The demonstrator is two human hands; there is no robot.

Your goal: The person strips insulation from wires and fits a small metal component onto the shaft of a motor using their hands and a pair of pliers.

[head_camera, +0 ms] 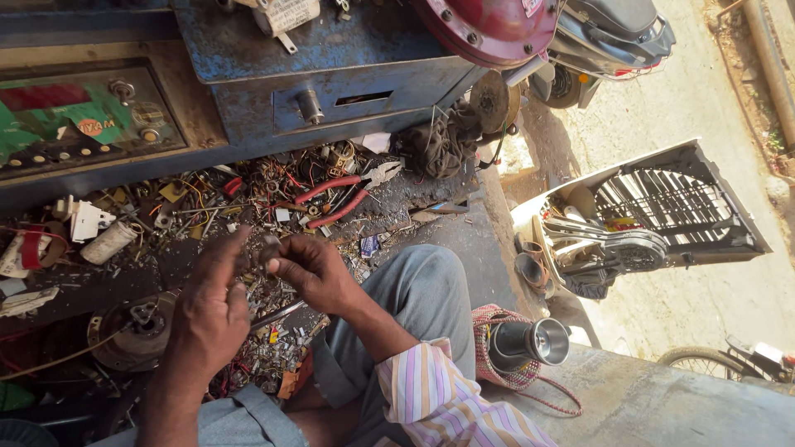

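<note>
Holding: both hands are meeting a little left of the middle of the frame, pinching one small dark metal part (267,248) between them.
Left hand: the left hand (211,310) is curling around the part from the left, with its fingers closing on the near side.
Right hand: the right hand (313,273) is gripping the same part with finger and thumb from the right.
Where the part is: it is sitting up off the messy bench, right between the fingertips of both hands.
How it is likely feeling: it looks like hard metal, stiff and light for its size, maybe a bit greasy, so it could be slipping easily.
Where to hold: gripping it on its two ends with fingertips looks best, because it is too small for a whole fist.
Under the hands: a thin metal rod (277,314) is lying just below the right hand, among lots of tiny bits and wires.
Nearby: red-handled pliers (344,194) are lying above the hands, well apart from them.
Lower left: a round motor piece (137,327) is resting beside the left wrist.
Lower right: a shiny metal cup (530,341) is standing on a checked cloth.
</note>
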